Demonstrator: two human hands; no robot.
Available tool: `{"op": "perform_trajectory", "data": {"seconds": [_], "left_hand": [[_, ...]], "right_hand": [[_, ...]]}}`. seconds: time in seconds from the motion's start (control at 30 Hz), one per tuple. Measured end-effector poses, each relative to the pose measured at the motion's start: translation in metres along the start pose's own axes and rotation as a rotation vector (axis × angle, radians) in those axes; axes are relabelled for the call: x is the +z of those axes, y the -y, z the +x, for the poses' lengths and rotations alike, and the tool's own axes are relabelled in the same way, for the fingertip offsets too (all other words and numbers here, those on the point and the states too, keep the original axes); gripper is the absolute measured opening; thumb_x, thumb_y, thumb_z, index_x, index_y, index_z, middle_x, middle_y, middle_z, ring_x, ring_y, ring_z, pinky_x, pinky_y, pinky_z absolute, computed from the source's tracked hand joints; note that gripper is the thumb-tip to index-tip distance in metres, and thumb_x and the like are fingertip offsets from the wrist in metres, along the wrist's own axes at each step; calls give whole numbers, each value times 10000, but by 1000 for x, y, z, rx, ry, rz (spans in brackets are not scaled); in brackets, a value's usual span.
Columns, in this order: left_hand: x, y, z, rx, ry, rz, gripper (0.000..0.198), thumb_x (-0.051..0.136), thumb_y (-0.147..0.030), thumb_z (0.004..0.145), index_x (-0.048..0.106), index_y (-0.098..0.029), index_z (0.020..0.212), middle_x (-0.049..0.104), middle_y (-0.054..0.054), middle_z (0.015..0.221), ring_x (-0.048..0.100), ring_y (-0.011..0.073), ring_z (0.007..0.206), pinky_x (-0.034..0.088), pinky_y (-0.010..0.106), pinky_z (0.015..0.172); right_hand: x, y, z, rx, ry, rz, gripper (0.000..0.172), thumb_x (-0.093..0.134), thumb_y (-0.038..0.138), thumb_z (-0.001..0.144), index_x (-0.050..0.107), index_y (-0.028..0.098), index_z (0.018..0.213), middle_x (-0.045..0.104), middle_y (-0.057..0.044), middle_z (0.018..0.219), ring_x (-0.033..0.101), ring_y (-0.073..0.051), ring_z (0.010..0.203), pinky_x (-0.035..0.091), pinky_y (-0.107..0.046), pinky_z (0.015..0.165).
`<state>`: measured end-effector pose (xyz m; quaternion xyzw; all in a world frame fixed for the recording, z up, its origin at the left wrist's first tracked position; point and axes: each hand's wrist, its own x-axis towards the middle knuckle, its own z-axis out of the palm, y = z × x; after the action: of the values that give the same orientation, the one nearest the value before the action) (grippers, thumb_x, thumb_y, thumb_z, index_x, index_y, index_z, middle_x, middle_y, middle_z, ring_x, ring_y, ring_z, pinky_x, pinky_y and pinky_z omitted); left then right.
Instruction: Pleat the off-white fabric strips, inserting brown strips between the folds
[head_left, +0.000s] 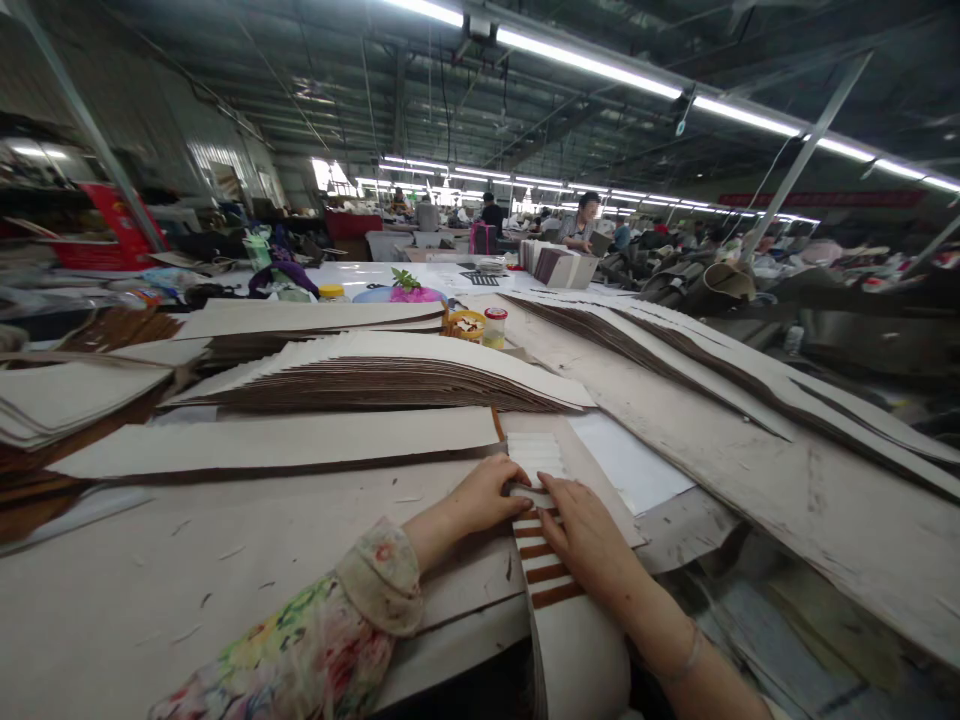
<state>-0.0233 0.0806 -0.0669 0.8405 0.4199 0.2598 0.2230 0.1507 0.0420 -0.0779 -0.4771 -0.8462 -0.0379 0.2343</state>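
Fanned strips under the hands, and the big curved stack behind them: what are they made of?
Fanned strips: thin flexible sheet, probably leather or faux leather; matte pale face, brown showing at each overlapped edge. Curved stack: looks the same stock, pale tops, brown layered edges. Left hand and right hand rest on the fan.

Your left sleeve (pixel 322 640) is a cream floral print with green, yellow and pink blooms, gathered at the cuff (pixel 384 580). Your right forearm (pixel 660 625) is unsleeved, with a thin pale band (pixel 688 655) around it.
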Motion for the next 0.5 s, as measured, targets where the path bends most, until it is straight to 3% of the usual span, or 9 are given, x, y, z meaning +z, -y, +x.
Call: {"op": "perform_trajectory", "data": {"seconds": [0.23,0.5], "left_hand": [[2,9,-6,-10,-34,-86,223,659,-208,686,589,-156,892,542,27,885,518,155,850,416,250,781],[4,10,-8,36,-20,-133,124,632,-188,717,597,-139,825,566,34,869,512,165,866,402,257,791]], "right_hand": [[-5,0,6,-24,85,48,334,402,113,782,518,150,1094,563,-100,1015,507,-220,951,412,-381,845],[-12,5,9,-20,146,85,316,415,80,776,537,153,1058,548,-82,960,491,-208,931,402,-368,844]]}}
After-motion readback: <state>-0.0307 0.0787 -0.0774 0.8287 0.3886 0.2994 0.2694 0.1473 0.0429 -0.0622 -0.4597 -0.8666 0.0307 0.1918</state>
